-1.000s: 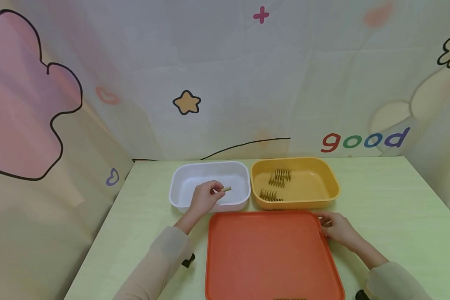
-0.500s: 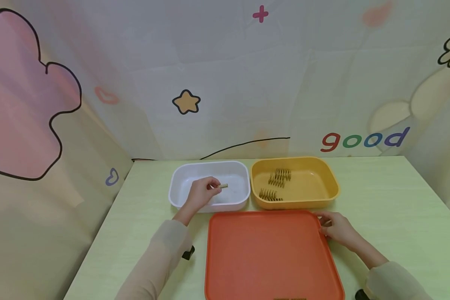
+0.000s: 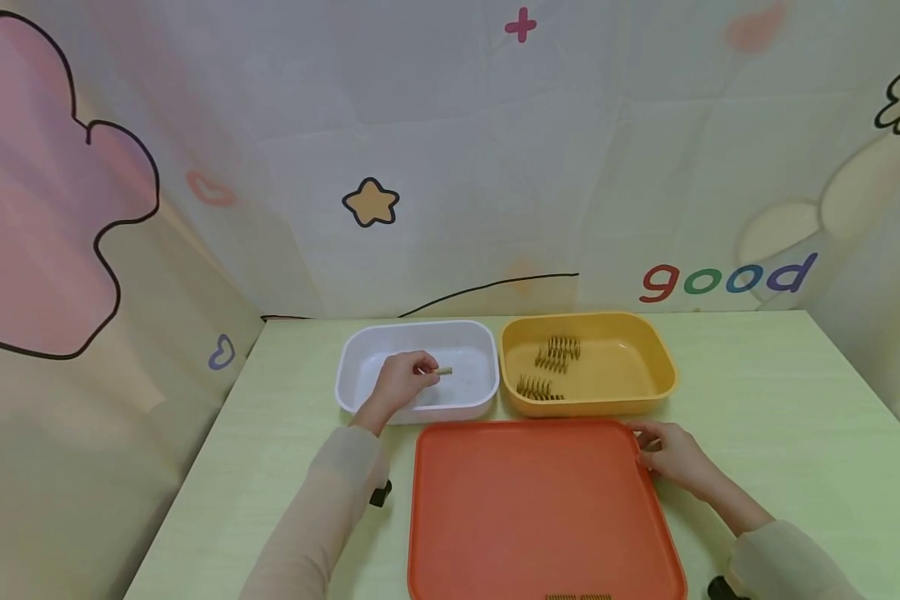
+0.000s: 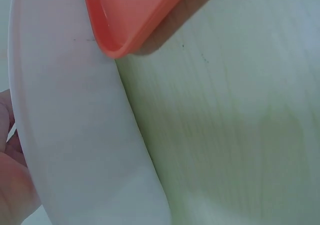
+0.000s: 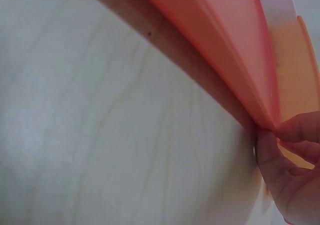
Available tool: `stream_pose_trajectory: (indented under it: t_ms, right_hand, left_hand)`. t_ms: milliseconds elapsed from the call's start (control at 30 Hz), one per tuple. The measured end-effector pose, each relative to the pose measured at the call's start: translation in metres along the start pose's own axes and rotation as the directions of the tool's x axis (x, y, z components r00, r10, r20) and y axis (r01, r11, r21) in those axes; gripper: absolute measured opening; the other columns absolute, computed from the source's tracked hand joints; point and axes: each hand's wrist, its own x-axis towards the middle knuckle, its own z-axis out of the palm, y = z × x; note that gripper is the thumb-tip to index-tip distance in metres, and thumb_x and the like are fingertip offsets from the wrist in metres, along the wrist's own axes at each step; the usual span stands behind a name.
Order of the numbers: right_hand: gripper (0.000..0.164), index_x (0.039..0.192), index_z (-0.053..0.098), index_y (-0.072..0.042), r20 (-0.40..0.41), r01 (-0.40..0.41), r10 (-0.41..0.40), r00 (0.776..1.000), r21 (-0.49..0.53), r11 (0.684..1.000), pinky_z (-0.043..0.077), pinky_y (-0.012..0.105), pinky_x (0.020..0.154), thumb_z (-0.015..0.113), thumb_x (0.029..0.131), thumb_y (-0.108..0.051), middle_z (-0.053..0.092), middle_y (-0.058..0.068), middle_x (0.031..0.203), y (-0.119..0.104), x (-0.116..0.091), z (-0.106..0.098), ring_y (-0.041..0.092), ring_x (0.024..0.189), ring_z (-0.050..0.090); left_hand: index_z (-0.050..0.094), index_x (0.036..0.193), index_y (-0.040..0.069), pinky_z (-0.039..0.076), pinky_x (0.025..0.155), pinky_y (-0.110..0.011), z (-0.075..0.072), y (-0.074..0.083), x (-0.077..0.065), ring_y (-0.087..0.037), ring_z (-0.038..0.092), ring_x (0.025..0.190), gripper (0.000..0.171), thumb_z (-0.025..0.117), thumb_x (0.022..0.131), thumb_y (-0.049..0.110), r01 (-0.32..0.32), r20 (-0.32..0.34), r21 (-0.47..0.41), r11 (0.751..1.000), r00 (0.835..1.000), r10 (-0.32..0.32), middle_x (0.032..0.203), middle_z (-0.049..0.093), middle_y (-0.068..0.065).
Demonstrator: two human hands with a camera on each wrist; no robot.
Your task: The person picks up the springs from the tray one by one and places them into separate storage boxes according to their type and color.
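Over the white bin point(image 3: 461, 392), my left hand point(image 3: 405, 382) pinches a small brass-coloured coil spring point(image 3: 444, 371) between thumb and fingers. In the left wrist view only part of that left hand point(image 4: 15, 185) shows past the white bin's rim, and the spring is hidden. My right hand point(image 3: 678, 457) grips the far right corner of the red tray point(image 3: 540, 500). The right wrist view shows its thumb and fingers point(image 5: 272, 150) pinching the tray's edge. Two springs point(image 3: 577, 597) lie at the near end of the tray, cut off by the frame.
A yellow bin point(image 3: 622, 375) holding several larger coil springs point(image 3: 558, 354) stands right beside the white one. Both bins stand just behind the tray on the pale green table point(image 3: 810, 417). A printed cloth point(image 3: 480, 167) hangs close behind them.
My left hand has moved slightly left and away from me over the white bin, still pinching the spring. The right hand stays on the tray's corner.
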Motion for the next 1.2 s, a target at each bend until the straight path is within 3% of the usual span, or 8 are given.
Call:
stream_pose_trajectory:
  t_ms: [433,1200]
  right_hand:
    - [0.041,0.116,0.049,0.010,-0.001,0.002,-0.002,1.000,0.020,1.000,0.050,0.027,0.055,0.053,0.075,0.006,0.057,0.020,0.091,0.002,0.001,0.000,0.022,0.076,0.057]
    - [0.041,0.115,0.049,0.010,-0.003,-0.003,0.003,1.000,0.024,1.000,0.050,0.027,0.055,0.054,0.075,0.007,0.057,0.019,0.089,0.002,0.000,0.001,0.021,0.074,0.057]
  left_hand:
    - [0.065,0.084,0.007,0.043,0.070,-0.025,0.003,-0.011,0.009,-0.016,0.054,0.073,0.010,0.067,0.075,0.011,0.045,0.028,0.048,0.998,0.999,-0.046,0.077,0.062,-0.004]
    - [0.066,0.083,0.006,0.041,0.068,-0.024,0.010,-0.010,0.019,-0.015,0.050,0.072,0.010,0.068,0.074,0.011,0.139,0.043,0.108,0.984,0.989,-0.144,0.076,0.060,-0.004]
